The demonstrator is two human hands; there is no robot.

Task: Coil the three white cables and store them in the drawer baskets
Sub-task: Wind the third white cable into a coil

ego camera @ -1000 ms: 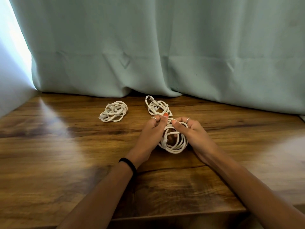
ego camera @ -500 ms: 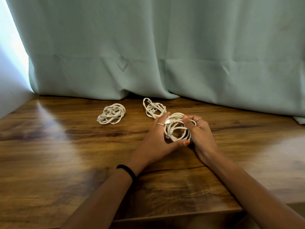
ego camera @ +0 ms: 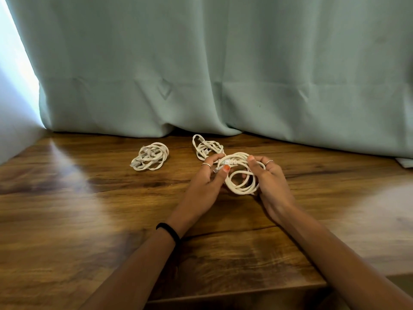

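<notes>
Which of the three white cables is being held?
The nearest cable, held between the left hand and right hand; the other two lie untouched on the table.

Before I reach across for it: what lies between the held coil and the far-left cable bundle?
In the head view, only bare wooden table separates the held coil from the far-left bundle.

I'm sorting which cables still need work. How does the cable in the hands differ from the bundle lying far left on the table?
The held cable is gripped by the left hand and right hand; the left bundle lies untouched on the table. The held cable forms wide, open loops, while the left bundle is a tighter, tangled knot. Both are white.
</notes>
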